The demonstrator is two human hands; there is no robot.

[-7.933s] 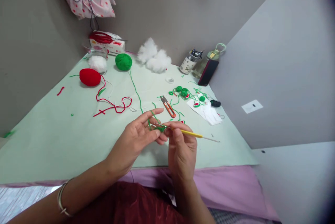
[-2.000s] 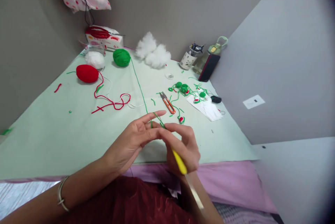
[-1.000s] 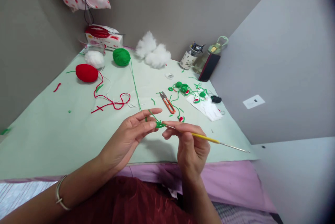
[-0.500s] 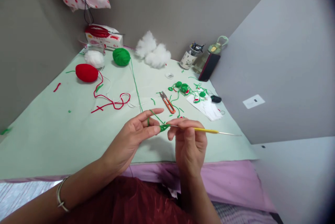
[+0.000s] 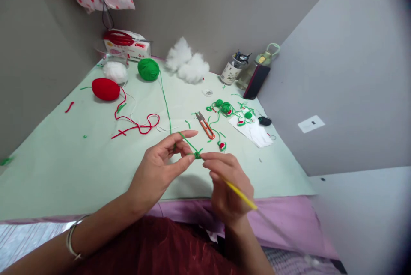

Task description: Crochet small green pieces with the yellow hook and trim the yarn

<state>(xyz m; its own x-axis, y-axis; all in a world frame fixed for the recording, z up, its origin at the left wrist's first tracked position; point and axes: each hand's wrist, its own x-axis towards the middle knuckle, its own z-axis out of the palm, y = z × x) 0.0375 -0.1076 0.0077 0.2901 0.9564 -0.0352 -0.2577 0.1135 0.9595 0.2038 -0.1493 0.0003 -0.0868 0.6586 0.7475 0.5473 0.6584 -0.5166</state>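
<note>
A small green crocheted piece [image 5: 198, 155] is pinched between the thumb and a finger of my left hand [image 5: 160, 161]. Green yarn [image 5: 189, 141] runs from the piece over my raised left index finger and back to the green yarn ball [image 5: 148, 69]. My right hand [image 5: 229, 180] is closed around a crochet hook with a yellow handle [image 5: 240, 194], whose rear end slants down to the right and is blurred. The right fingertips touch the right side of the piece. The hook's working tip cannot be made out.
Orange snips [image 5: 205, 126] lie beyond my hands, with small green-and-red crocheted pieces [image 5: 226, 108] to their right. Further left are a red yarn ball [image 5: 105, 89] and a white one [image 5: 115, 72]. White stuffing [image 5: 192, 67], a pen cup [image 5: 230, 72] and a phone [image 5: 257, 82] stand behind.
The hook's rear end has swung down toward me as my right hand turned. The green piece has shifted slightly left, and a small red-and-green piece beyond it is now uncovered.
</note>
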